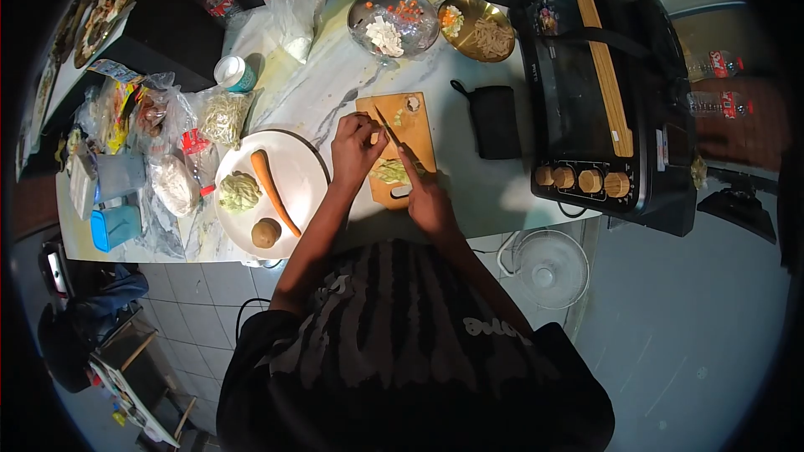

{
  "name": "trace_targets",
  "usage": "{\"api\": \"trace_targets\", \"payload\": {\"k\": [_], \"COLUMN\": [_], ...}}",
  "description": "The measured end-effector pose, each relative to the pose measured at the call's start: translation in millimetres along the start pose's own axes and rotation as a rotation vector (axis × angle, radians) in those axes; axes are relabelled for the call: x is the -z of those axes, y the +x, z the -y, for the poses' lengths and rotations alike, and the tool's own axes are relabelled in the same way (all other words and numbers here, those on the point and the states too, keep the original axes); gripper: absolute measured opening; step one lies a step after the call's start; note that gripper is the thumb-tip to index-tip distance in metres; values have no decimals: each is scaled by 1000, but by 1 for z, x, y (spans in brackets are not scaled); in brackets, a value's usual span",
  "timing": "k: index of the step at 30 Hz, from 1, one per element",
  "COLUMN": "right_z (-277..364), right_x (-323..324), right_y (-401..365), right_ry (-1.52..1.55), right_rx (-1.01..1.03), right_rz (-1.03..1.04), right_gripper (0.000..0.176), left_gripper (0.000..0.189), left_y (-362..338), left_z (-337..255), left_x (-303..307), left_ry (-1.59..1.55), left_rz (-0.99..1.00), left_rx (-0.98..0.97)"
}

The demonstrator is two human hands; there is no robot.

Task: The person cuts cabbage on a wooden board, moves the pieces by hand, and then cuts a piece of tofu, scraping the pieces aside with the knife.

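Observation:
My right hand [430,203] is wrapped round the handle of a knife [389,129], its blade slanting up and left across a wooden cutting board [426,141]. Close to the blade, my left hand [358,147] is closed with its fingertips bent over the board's left edge. Whatever those fingers hold is too small and hidden to name. Pale green leafy pieces [390,171] lie on the board between my hands. Near its top right corner sits a small whitish round piece [412,104].
Left of the board, a white plate [311,169] holds a carrot [275,188], a leafy green wedge [239,192] and a round brown vegetable [266,233]. Two metal bowls [394,2] with cut food stand behind. A black toaster oven [578,75] is at right; bagged food [174,184] at left.

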State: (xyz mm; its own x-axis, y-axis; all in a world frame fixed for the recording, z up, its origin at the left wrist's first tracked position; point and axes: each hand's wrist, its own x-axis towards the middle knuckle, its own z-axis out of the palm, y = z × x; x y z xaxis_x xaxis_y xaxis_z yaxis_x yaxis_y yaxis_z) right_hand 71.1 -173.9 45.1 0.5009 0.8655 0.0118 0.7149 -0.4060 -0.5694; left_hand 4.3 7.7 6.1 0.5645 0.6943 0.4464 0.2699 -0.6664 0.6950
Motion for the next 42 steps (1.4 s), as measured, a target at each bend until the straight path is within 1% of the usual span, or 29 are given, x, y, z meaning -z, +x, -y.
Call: {"api": "trace_targets", "payload": {"k": [2, 6, 8, 9, 11, 12, 14, 15, 17, 18, 20, 24, 26, 27, 29, 33, 36, 37, 38, 39, 40, 42], "right_z": [4, 6, -4, -1, 11, 9, 1, 4, 9, 5, -2, 6, 7, 6, 5, 6, 8, 5, 3, 4, 4, 4], "right_x": [1, 5, -6, -2, 8, 7, 3, 4, 9, 8, 4, 16, 17, 17, 18, 26, 27, 23, 19, 18, 17, 17], "right_y": [6, 1, -2, 2, 12, 9, -1, 0, 3, 3, 5, 6, 3, 4, 4, 4, -1, -3, -4, -5, -6, -6], "right_ry": [-29, 40, -25, -29, -144, -143, -22, -23, -57, -61, -7, 46, 99, 98, 58, 27, 109, 131, 155, 155, 153, 152], "right_rx": [-132, -147, -17, -18, -223, -219, -139, -137, -255, -256, -125, -119, -60, -59, -186, -248, -209, -124, -39, -40, -44, -45], "right_rz": [175, 131, 6, 7, 277, 271, 152, 154, 275, 273, 116, 74, 2, 3, 112, 183, 171, 108, 45, 44, 52, 61], "right_gripper": [86, 83, 87, 87, 87, 87, 83, 83, 85, 85, 86, 87, 86, 86, 87, 88, 87, 86, 85, 85, 85, 84], "left_gripper": [10, 11, 11, 11, 11, 11, 11, 10, 10, 10, 10, 9, 9, 9, 10, 17, 22, 22, 24, 25, 25, 23], "left_y": [-2, 0, -1, -1, -1, 0, -2, -1, -1, -2, -3, -2, -2, -2, -2, -1, -2, -2, -3, -4, -5, -5], "left_z": [-2, 1, 0, -1, -3, -2, 1, 0, -1, 1, 3, 4, 4, 4, 4, 3, 0, -1, -2, -1, 0, 4], "left_x": [-1, 0, -1, -1, 1, 1, -2, -1, 1, 0, -2, -2, -1, -1, -1, 1, 2, 2, 2, 1, 0, -2], "left_ry": [7, 15, 16, 12, 9, 12, 9, 11, -5, -19, -18, -7, -1, 4, 5, 12, -45, -46, -66, -87, -87, -65], "left_rz": [-8, -14, -2, -2, 24, 20, -7, -21, -7, 8, -3, -22, -17, -12, -5, 16, -8, -7, -7, -8, -7, -32], "left_rx": [1, -20, -21, -19, 27, 21, -8, -19, -5, 8, -16, -59, -59, -59, -58, -63, -13, -14, 32, 78, 79, 25]}}
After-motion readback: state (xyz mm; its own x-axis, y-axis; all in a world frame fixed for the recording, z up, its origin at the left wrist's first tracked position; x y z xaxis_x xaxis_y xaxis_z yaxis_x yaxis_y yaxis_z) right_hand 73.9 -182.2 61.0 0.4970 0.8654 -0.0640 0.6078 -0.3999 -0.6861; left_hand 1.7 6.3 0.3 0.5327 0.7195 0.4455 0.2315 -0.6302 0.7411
